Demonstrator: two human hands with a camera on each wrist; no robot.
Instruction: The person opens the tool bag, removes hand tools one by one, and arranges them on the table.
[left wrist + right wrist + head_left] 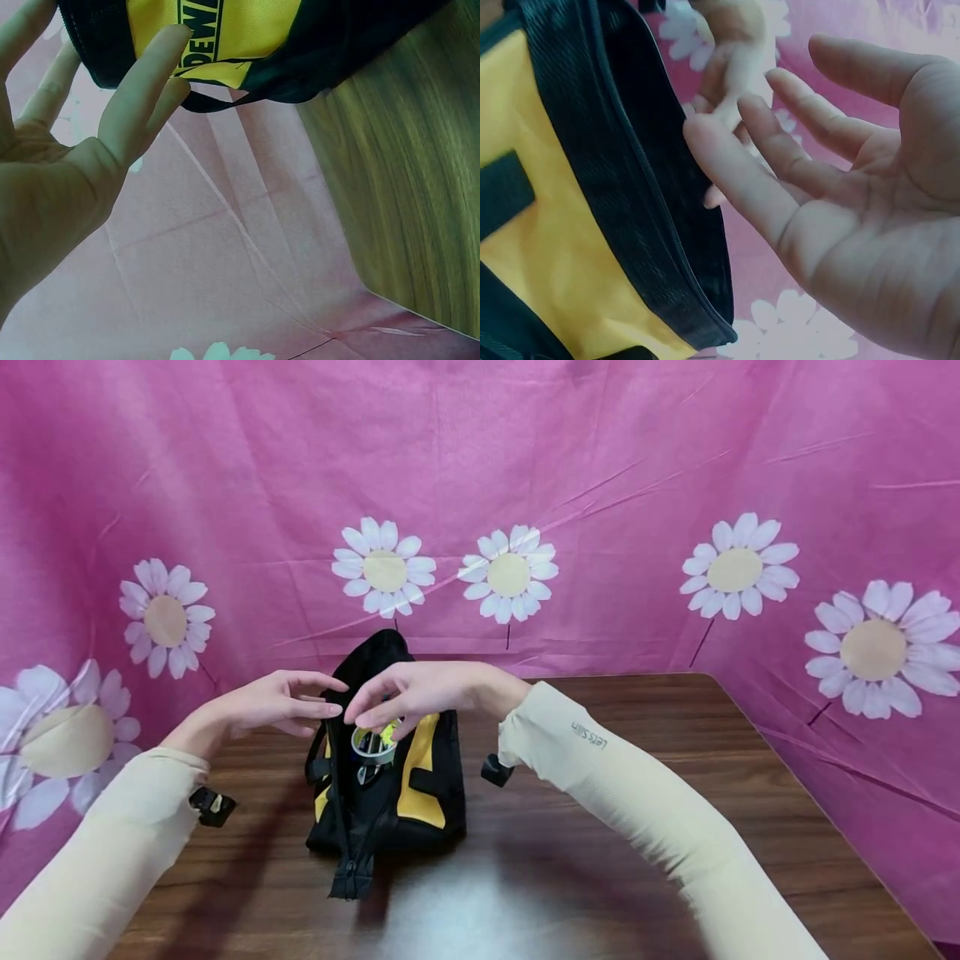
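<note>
Bag (259,34) lettered "DEW…", left fingers (145,84) near; right sleeve (637,768) reads "Let'sSli…".

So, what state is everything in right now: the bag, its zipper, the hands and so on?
Black-and-yellow bag: open at the top, standing on the wooden table
Zipper: undone
Round item: inside the bag, partly hidden
Left hand: fingers extended, holding nothing
Right hand: fingers relaxed, holding nothing
Pink cloth: hanging, creased
</note>
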